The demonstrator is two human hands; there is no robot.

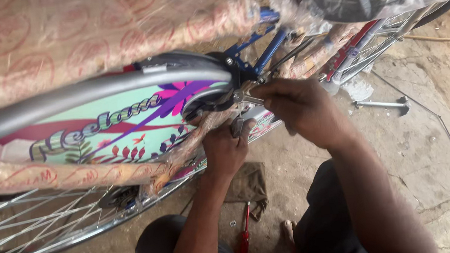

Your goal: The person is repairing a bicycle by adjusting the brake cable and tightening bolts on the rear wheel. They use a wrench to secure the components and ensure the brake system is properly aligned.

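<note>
Our arms: bare, no sleeves | left hand [226, 149], right hand [301, 111]: no gloves | legs: dark shorts [326, 210] | foot [286, 230]: bare

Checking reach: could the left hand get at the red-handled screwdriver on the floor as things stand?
Probably yes: the red-handled screwdriver lies uncovered between the knees, just below the left hand, though that hand is now up at the bicycle.

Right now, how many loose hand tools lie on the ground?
1: a red-handled screwdriver on the ground between the person's knees, beside a brown cloth. Others may be hidden under the legs or the bicycle wheel.
</note>
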